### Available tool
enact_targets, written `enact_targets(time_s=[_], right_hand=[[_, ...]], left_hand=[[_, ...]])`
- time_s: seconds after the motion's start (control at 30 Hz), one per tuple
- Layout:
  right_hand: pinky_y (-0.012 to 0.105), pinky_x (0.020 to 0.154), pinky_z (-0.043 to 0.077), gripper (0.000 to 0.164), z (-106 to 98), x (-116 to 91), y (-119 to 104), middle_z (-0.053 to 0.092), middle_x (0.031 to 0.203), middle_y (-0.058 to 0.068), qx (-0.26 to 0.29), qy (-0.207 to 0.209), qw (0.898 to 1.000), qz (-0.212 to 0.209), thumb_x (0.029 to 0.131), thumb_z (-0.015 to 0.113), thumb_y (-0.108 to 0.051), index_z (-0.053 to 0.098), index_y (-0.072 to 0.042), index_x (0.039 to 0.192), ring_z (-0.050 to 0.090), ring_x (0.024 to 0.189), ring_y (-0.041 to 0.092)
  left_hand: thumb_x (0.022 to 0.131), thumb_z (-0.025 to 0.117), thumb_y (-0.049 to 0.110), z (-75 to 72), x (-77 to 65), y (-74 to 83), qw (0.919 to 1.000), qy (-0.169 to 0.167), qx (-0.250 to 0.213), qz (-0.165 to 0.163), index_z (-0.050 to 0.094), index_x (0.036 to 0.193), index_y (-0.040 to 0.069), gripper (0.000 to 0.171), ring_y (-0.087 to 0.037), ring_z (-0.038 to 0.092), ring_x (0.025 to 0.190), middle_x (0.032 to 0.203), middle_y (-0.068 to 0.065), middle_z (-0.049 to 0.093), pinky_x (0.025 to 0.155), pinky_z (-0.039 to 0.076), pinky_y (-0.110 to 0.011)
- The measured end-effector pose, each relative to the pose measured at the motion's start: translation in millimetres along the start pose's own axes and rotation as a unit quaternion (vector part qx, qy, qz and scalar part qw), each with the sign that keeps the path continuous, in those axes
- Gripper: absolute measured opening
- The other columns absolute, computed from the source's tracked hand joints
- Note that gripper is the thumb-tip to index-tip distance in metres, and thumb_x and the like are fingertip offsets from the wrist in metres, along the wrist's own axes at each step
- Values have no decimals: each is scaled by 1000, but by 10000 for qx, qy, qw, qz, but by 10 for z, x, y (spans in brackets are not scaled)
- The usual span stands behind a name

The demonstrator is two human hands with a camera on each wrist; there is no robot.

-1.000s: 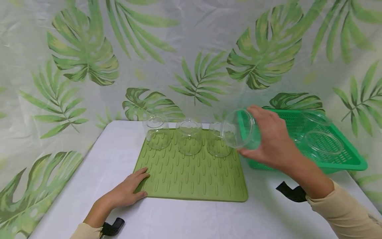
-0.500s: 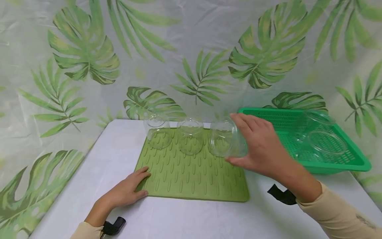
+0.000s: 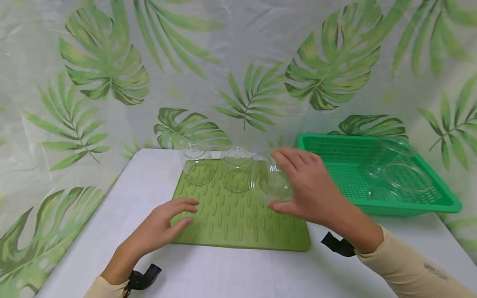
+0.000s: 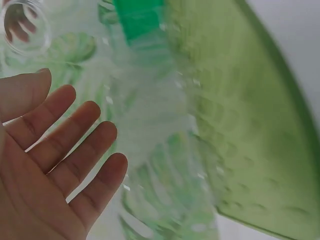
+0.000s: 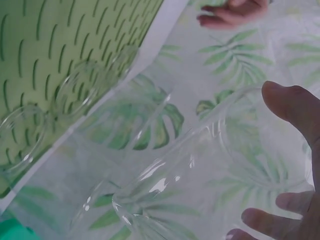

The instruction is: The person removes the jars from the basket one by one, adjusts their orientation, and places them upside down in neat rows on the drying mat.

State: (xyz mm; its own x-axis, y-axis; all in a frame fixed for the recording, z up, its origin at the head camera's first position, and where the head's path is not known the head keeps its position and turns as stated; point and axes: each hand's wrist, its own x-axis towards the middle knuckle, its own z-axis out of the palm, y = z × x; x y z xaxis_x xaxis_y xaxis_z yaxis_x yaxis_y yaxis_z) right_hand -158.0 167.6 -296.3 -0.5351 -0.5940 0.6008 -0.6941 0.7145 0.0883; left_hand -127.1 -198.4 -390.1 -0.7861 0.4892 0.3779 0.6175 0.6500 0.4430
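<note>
Seemingly halfway home, gripping a glass (image 3: 273,182) in the right hand (image 3: 309,184), with left hand (image 3: 164,222) slack, three more (image 3: 236,169) on mat (image 3: 238,225), two left (image 3: 406,178) in basket (image 3: 329,145)!

Far: pale creased backdrop (image 3: 257,25), green leaf print (image 3: 104,62), spanning left to right. Near: white tabletop (image 3: 223,273). Soft light.

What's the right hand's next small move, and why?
Probably turn the clear cup rim-down above the green mat: the right hand holds it sideways, while the two cups to its left stand upside down on the mat.
</note>
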Motion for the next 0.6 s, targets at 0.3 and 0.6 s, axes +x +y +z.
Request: enact_targets(time_s=[0.3, 0.6], right_hand=[[55, 98, 45, 109, 118, 74, -146, 56, 135, 12, -118, -31, 9995, -305, 55, 90, -57, 47, -8, 142, 54, 122, 33], [51, 96, 46, 109, 258, 97, -251, 58, 135, 12, -482, -156, 9980, -390, 54, 88, -64, 48, -10, 141, 56, 120, 32]], left_hand=[[89, 71, 8, 4, 260, 236, 9959, 434, -237, 754, 68, 115, 14, 27, -24, 62, 124, 131, -3, 65, 97, 55, -44], [86, 75, 8, 73, 466, 429, 9901, 1133, -542, 624, 57, 134, 7, 51, -27, 54, 132, 139, -10, 59, 107, 48, -44]])
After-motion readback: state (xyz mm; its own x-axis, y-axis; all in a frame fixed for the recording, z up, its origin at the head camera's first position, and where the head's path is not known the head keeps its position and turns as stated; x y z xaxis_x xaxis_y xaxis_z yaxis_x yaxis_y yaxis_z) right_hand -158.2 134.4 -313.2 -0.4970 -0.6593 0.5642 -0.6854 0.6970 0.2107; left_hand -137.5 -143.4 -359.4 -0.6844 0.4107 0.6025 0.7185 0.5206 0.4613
